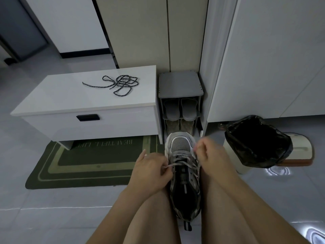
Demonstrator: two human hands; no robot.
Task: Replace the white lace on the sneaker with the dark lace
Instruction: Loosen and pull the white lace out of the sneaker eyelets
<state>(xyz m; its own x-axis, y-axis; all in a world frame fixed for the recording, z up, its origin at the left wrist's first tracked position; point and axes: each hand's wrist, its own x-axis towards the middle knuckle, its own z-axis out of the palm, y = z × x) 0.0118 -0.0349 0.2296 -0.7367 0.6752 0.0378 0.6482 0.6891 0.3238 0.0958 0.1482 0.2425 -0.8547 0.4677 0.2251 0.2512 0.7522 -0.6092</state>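
A grey and black sneaker (182,175) stands on the floor between my knees, toe pointing away from me. A white lace (181,160) still crosses its upper eyelets. My left hand (151,170) pinches a strand of the white lace at the shoe's left side. My right hand (211,154) is curled at the right side near the toe and pinches the other strand there. The dark lace (121,84) lies in a loose tangle on top of the white bench (73,101), far from both hands.
A small grey shoe rack (181,103) with slippers stands right behind the sneaker. A bin with a black bag (256,141) sits to the right. A green doormat (91,164) lies on the left under the bench. White cabinets rise behind.
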